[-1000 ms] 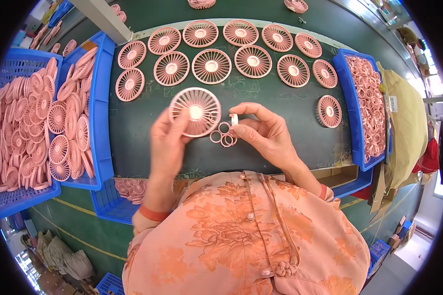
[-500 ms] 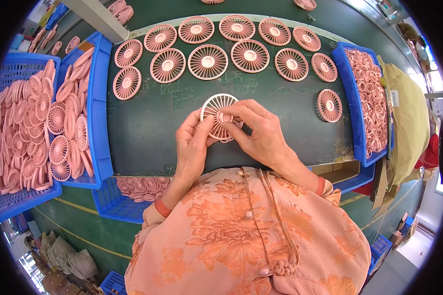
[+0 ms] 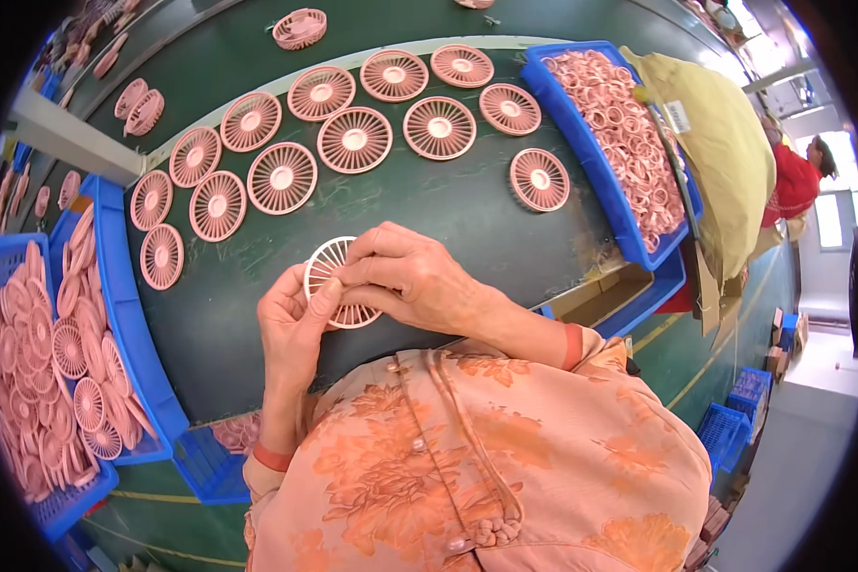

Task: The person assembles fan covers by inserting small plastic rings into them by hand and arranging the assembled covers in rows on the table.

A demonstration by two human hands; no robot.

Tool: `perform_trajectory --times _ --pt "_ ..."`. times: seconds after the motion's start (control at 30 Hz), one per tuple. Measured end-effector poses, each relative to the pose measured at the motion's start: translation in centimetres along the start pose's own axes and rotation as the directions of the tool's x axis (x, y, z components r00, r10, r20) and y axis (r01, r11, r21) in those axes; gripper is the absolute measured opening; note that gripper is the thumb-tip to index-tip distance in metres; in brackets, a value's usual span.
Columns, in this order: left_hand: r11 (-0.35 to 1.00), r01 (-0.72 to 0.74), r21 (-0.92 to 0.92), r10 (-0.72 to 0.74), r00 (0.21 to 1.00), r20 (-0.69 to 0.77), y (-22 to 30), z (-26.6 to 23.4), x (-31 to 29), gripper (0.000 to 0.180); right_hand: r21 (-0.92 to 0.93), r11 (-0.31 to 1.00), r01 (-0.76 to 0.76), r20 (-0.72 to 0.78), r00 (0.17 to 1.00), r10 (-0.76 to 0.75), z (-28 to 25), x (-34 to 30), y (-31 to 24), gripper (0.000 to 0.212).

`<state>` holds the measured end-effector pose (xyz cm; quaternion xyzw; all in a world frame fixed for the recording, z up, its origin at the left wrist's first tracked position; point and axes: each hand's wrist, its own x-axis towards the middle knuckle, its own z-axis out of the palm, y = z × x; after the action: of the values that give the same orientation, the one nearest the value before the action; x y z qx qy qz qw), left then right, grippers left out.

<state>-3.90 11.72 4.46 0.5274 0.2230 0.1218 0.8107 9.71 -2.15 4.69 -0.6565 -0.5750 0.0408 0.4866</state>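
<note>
A pale pink, round plastic disc with thin radial spokes (image 3: 324, 262) is held above the bench, tilted, between both hands. The left hand (image 3: 291, 319) grips its left side: the thumb lies across the near face, at the lower left, while the other fingers go behind the rim and are mostly hidden. The right hand (image 3: 419, 281) comes over from the right; its fingers are bent and drawn close together, their tips at the middle of the disc, covering the hub and part of the upper right. Whether they pinch a small part there, I cannot tell.

Beneath is the dark green bench (image 3: 486, 238). Beyond the hands, matching pink spoked discs (image 3: 355, 140) lie flat in two curved rows, with one more set apart toward the right. At the right edge stands a blue plastic bin (image 3: 596, 178) full of small pink plastic rings (image 3: 629, 124). At the left, a blue plastic crate (image 3: 133, 305) is heaped with more pink spoked discs.
</note>
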Motion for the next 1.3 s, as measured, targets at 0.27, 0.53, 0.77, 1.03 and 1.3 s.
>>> perform_trajectory --times 0.27,0.53,0.77,1.03,1.3 --pt "0.982 -0.145 0.122 0.133 0.986 0.105 -0.5 3.0 1.9 0.019 0.667 0.48 -0.569 0.165 0.742 0.65 -1.5 -2.1 -0.1 0.041" --pt "0.94 -0.292 0.179 0.276 0.955 0.11 -0.1 2.9 1.9 0.036 0.314 0.78 -0.541 -0.213 0.761 0.614 -3.9 -4.0 1.1 0.016" --pt "0.712 -0.327 0.621 0.578 0.776 -0.254 3.1 -6.5 -0.6 0.037 -0.438 0.807 -0.396 -0.369 0.898 0.24 -3.8 -3.1 1.1 0.034" --pt "0.507 -0.087 0.857 0.712 0.603 -0.36 6.2 -11.6 -4.4 0.038 -0.134 0.955 -0.264 0.127 0.951 0.281 1.2 -2.0 0.6 0.02" --pt "-0.045 0.403 0.914 0.702 0.664 -0.258 12.1 -20.9 -6.8 0.045 0.269 0.789 -0.552 0.16 0.833 0.529 1.0 -1.4 0.2 0.008"
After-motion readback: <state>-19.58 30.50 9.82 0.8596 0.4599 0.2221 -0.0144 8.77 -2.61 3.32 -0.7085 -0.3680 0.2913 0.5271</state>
